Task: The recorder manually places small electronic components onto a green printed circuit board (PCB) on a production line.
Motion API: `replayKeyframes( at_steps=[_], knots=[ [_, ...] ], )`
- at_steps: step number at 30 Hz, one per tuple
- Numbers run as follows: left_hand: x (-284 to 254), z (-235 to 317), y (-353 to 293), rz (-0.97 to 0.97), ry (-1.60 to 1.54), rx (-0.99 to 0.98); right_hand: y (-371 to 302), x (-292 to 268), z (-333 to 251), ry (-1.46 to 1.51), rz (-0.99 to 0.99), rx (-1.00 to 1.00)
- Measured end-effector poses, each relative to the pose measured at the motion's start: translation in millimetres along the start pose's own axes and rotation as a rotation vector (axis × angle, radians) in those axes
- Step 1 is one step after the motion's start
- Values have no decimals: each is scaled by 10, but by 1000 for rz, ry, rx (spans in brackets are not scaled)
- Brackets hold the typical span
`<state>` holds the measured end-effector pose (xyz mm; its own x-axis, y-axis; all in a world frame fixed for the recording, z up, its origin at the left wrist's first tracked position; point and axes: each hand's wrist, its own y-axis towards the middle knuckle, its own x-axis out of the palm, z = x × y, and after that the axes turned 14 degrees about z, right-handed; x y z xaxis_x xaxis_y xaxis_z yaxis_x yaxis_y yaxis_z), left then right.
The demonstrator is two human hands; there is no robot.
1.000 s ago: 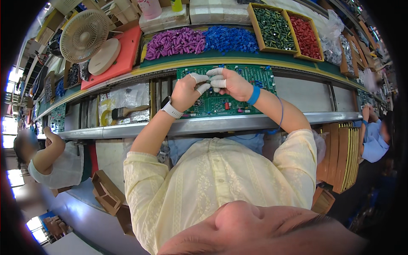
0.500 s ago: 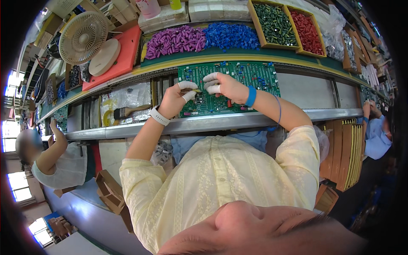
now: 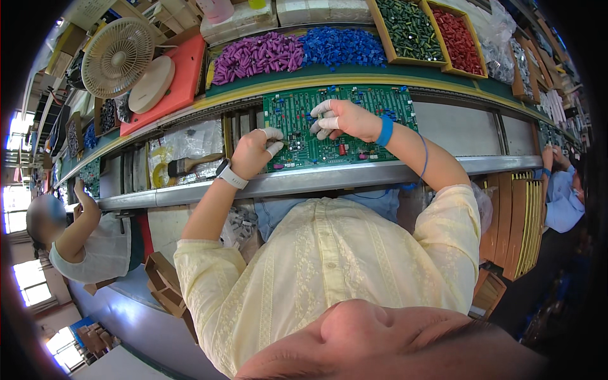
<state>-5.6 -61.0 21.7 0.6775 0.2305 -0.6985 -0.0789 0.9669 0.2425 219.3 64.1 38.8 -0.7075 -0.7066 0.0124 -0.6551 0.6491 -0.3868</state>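
A green circuit board (image 3: 304, 152) with rows of small components lies across the rail in front of me. My left hand (image 3: 253, 152), with white finger cots on thumb and finger, is at the board's left edge. Its fingers curl in toward each other; anything between them is too small to make out. Over the middle of the board, my right hand (image 3: 351, 120) has its cot-covered fingers bent down and drawn together. What they hold, if anything, is hidden. A red component (image 3: 342, 150) stands on the board below the right hand.
Purple parts (image 3: 256, 58) and blue parts (image 3: 342, 47) lie heaped beyond the board. Boxes of green parts (image 3: 408, 31) and red parts (image 3: 456, 41) stand right of them. A brush (image 3: 183, 166) lies left, near a fan (image 3: 118, 57). Co-workers sit at both sides.
My hands have moved apart: the left slightly left and down, the right toward the right and up. The small yellowish piece seen at the left fingertips no longer shows there.
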Motion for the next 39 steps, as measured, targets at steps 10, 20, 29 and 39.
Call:
replayKeyframes(
  at_steps=[10,20,29,39],
  knots=[
    [221,30,157,30,51,202,168,52,157,-501,98,-515],
    [281,64,141,76,175,322,211,127,220,-1010,141,-840],
    [301,57,148,50,255,444,241,284,185,-1085,212,-790],
    [378,27,131,83,210,368,277,276,243,-1093,250,-873]
  ],
)
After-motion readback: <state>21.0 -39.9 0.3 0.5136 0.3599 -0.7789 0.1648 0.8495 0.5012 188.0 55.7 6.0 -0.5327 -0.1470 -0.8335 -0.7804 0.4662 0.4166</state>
